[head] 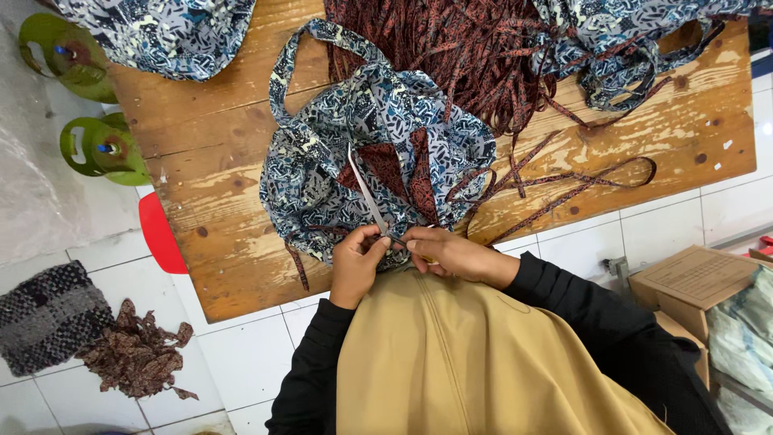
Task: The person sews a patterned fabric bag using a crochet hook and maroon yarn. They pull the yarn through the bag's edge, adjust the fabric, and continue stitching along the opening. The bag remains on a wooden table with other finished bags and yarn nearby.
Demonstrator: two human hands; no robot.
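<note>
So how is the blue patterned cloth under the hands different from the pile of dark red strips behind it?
The blue patterned cloth is one wide bunched piece in blue, black and white; the dark red strips are many narrow bands, brownish red, heaped and trailing loose. The cloth sits at the table's near edge, touched by both hands; the strips lie farther back, untouched. Both are printed fabric on the wooden table.

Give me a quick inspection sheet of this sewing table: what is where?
Surface: worn wooden table, standing on white tiled floor.
Job's things: blue patterned cloth bag at the near edge; thin metal strip lying over it.
Clutter: heap of dark red cords; more blue fabric at the far side.
Grippers: left hand and right hand pinch the bag's hem together.
Cables: nothing seen.
Surroundings: two green gas cylinders, red stool, cloth scraps, cardboard boxes.
</note>
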